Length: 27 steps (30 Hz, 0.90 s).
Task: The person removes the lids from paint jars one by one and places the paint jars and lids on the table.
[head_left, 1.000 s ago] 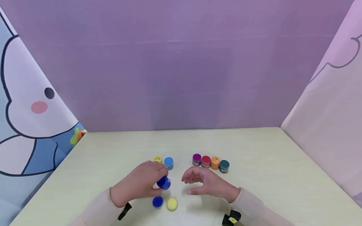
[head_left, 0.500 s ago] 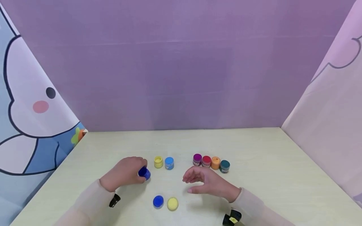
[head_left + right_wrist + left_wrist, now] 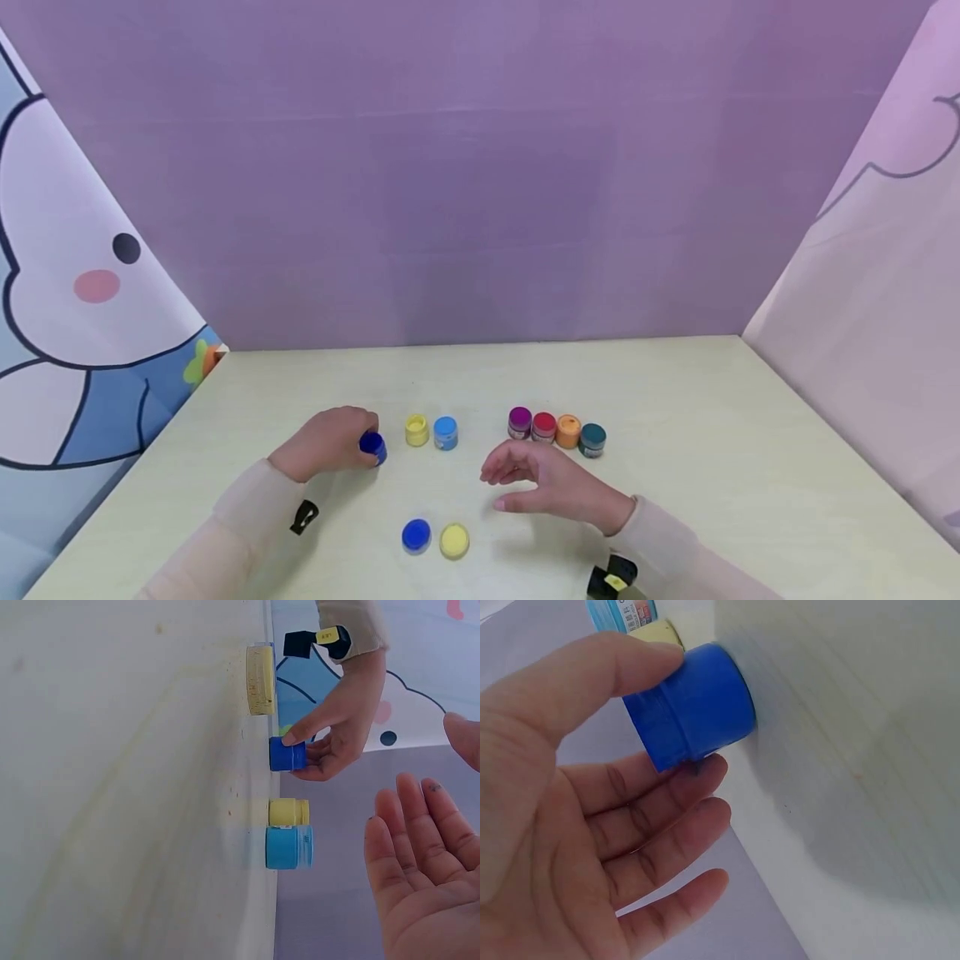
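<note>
Filling most of the head view, a purple backdrop (image 3: 480,192) toward twelve o'clock. Below it, toward six, a pale bench (image 3: 675,392). Near eight o'clock in that view, the left hand (image 3: 330,437), with thumb and fingers closed against the sides of a blue jar (image 3: 373,450) (upright, open-mouthed, base on the bench), the outer fingers slightly bent. At five o'clock, the right hand (image 3: 555,483), with fingers relaxed, gently curved and well parted from the thumb, around nothing. Between two and three o'clock from the blue jar, a yellow jar (image 3: 417,432), open at the top, then a light-blue jar (image 3: 446,434) at its three o'clock. At twelve from the right hand, a close row: purple jar (image 3: 519,423), red jar (image 3: 543,427), orange jar (image 3: 568,432), dark-green jar (image 3: 592,440). Smallest, at five o'clock from the blue jar, a blue lid (image 3: 416,536), with a yellow lid (image 3: 454,542) just beside, at three.
</note>
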Motion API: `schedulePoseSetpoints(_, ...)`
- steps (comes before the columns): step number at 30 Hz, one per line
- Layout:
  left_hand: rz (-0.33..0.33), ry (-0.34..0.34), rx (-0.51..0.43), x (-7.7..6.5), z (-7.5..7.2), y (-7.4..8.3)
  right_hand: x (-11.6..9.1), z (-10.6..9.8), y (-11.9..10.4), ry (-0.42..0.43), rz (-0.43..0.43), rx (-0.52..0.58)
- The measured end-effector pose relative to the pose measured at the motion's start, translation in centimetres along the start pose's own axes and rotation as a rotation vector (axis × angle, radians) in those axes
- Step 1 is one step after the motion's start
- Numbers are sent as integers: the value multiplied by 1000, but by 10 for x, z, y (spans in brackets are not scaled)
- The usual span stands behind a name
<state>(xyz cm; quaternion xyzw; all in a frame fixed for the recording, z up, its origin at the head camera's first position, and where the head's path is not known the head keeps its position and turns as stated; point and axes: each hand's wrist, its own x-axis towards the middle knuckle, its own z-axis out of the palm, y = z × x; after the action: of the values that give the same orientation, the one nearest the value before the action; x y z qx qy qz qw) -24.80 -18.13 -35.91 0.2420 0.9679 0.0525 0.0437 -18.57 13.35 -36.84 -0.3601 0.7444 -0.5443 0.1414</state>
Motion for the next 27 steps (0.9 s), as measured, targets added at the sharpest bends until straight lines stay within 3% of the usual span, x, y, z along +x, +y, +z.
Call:
schedulePoseSetpoints(8,5,6,11,1,-1,1,0,0,0,3,7,1)
schedulePoseSetpoints(15,13,49,17,3,-12,5,0,0,0,-2,7,10)
schedulePoseSetpoints(19,18,81,36,4,-18,12,0,0,-1,-2,21,12)
schedulePoseSetpoints(27,93,122,11,10,-21,30,0,0,-1,1,26,6)
